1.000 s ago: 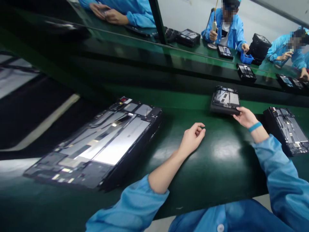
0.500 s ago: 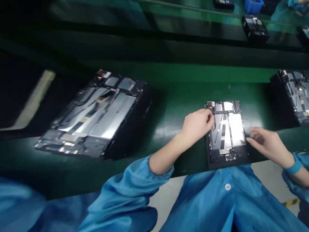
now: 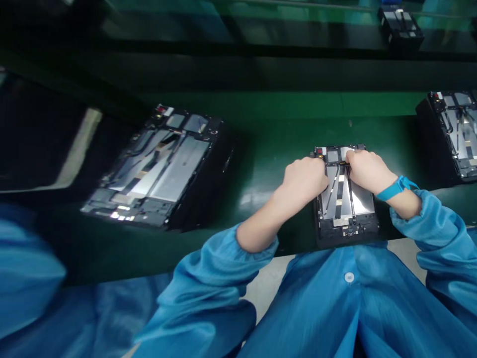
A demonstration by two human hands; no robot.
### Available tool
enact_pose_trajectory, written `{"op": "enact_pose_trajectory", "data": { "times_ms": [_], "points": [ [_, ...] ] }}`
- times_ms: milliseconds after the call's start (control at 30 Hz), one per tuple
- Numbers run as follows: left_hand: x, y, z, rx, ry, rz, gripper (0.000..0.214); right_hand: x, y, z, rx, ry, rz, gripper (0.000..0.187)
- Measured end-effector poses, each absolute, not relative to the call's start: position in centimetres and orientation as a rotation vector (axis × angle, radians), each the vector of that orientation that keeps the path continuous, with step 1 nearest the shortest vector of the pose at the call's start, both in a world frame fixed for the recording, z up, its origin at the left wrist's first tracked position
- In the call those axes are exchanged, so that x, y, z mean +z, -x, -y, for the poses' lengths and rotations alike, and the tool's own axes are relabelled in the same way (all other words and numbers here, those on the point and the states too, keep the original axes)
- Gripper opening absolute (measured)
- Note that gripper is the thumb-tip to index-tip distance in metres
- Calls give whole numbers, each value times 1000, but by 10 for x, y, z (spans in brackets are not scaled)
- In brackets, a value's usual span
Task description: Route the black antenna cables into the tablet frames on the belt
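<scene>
An opened tablet [image 3: 345, 209] lies in front of me near the bench's front edge, its silver battery plates, dark ribbon cables and circuit boards exposed. My left hand [image 3: 306, 178] is closed at the tablet's upper left edge, fingertips tucked down beside the small red part. My right hand [image 3: 368, 170] is closed too, its fingertips pressed together at the upper middle of the tablet, by the cable ends. What either hand pinches, if anything, is hidden behind the fingers. A blue band [image 3: 397, 189] circles my right wrist.
Stacks of similar opened tablets stand on the green bench [image 3: 276, 144]: a left stack [image 3: 160, 164] and a right stack [image 3: 460, 129]. Beyond a raised ledge sits another stack [image 3: 400, 25]. A blue sleeve [image 3: 26, 273] of another person shows at lower left.
My right hand has moved left and up, from beside the tablet onto its upper middle, and its fingers have closed. The left hand stays at the upper left edge. My view has shifted slightly.
</scene>
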State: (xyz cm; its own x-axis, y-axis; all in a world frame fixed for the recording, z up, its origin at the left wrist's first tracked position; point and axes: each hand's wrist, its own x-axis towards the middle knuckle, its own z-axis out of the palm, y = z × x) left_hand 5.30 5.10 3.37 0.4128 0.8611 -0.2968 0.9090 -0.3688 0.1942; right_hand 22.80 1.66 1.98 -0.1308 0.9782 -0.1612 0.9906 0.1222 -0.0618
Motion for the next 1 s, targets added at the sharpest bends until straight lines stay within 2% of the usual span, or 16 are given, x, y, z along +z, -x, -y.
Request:
{"op": "enact_pose_trajectory", "data": {
  "times_ms": [267, 400, 500, 633, 800, 1000],
  "points": [
    [4, 10, -38, -40, -2049, -1712, 7, 10, -227, -7, -38, -2105, -2407, 32],
    [-7, 1, -42, 312, -1969, -1587, 20, -6, -234, -3, 4, -2207, -2574, 30],
    [-11, -8, -55, 500, -1858, -1391, 15, -19, -239, -5, -129, -2269, -2860, 30],
    [-17, -8, -77, 499, -1631, -1197, 14, -27, -242, -12, -416, -2421, -2970, 25],
    [-19, -2, -89, 467, -1436, -1071, 23, -29, -243, -14, -470, -2484, -2943, 24],
    [-21, -9, -82, 542, -1296, -1153, 21, -29, -243, -9, -573, -2502, -2893, 25]
  ]
}}
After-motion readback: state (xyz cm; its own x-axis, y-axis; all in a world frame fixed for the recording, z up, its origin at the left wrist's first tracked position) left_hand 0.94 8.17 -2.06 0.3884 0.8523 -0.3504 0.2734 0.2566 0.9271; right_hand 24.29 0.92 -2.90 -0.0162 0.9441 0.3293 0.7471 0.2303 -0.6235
